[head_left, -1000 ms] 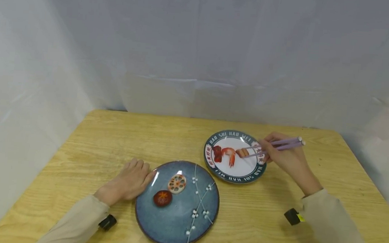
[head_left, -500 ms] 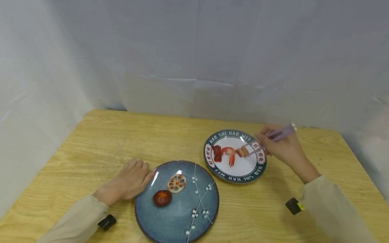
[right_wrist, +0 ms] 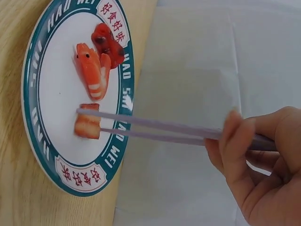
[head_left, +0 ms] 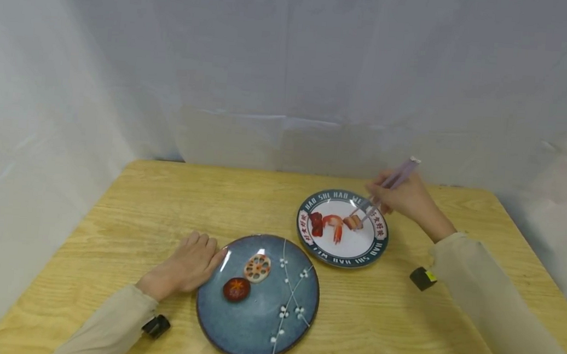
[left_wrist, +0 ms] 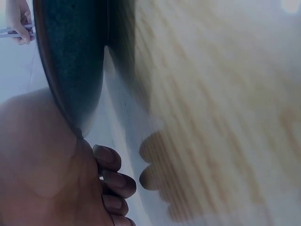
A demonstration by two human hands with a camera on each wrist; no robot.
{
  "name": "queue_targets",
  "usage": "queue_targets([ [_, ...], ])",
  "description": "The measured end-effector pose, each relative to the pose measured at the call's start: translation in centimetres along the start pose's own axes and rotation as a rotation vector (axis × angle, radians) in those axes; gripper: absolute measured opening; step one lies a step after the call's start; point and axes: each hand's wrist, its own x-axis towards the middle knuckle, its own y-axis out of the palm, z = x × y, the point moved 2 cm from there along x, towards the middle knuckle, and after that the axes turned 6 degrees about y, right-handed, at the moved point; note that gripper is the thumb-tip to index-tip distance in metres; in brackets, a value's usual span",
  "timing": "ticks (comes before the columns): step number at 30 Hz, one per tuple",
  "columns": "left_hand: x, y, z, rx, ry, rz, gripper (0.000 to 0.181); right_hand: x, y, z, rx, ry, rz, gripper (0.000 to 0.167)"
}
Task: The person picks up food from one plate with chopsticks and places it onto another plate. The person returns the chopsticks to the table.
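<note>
In the head view, my right hand [head_left: 402, 199] holds a pair of lilac chopsticks [head_left: 398, 177] over the right rim of a white plate [head_left: 347, 261] with a green lettered border. Their tips straddle a small layered piece of pork belly [right_wrist: 87, 129]; the right wrist view shows it on the plate. Beside it lie a prawn [right_wrist: 94, 73] and a glossy dark-red piece of food [right_wrist: 107, 44]. My left hand [head_left: 186, 263] rests at the left rim of a large blue plate [head_left: 263, 329], thumb against the edge. That plate carries a lotus root slice [head_left: 257, 268] and a brown mushroom cap [head_left: 236, 289].
Both plates stand on a light wooden table [head_left: 138, 210], the blue one nearer and to the left. A pale cloth wall [head_left: 280, 89] rises behind the table and along its sides. A black strap piece [head_left: 156, 326] hangs below the left sleeve.
My right hand has moved up and slightly left, tilting the chopsticks steeper, with their tips staying around the pork belly. The left hand and both plates have stayed put.
</note>
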Motion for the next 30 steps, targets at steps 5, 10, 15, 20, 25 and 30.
queue_targets([
  [5,0.0,-0.1,-0.1,0.006,-0.011,0.000,0.031,0.0,0.3,-0.5,0.094,-0.053,-0.012,0.028],
  [10,0.1,0.1,0.0,0.013,-0.016,0.000,0.031,-0.1,0.4,-1.2,0.088,-0.083,-0.035,0.033],
  [15,0.0,-0.1,-0.1,0.021,-0.011,-0.017,0.030,-0.7,0.1,-1.2,0.088,0.012,-0.012,0.032],
  [20,0.0,-0.2,-0.1,0.030,-0.008,-0.025,0.030,-1.1,-0.2,-1.0,0.110,0.069,-0.031,0.035],
  [25,-0.1,-0.1,0.0,0.022,-0.018,-0.005,0.032,-0.6,0.3,-1.2,0.107,-0.017,-0.092,0.036],
  [30,0.0,-0.1,0.0,0.017,-0.024,0.000,0.032,0.1,0.5,-1.5,0.100,-0.074,-0.142,0.041],
])
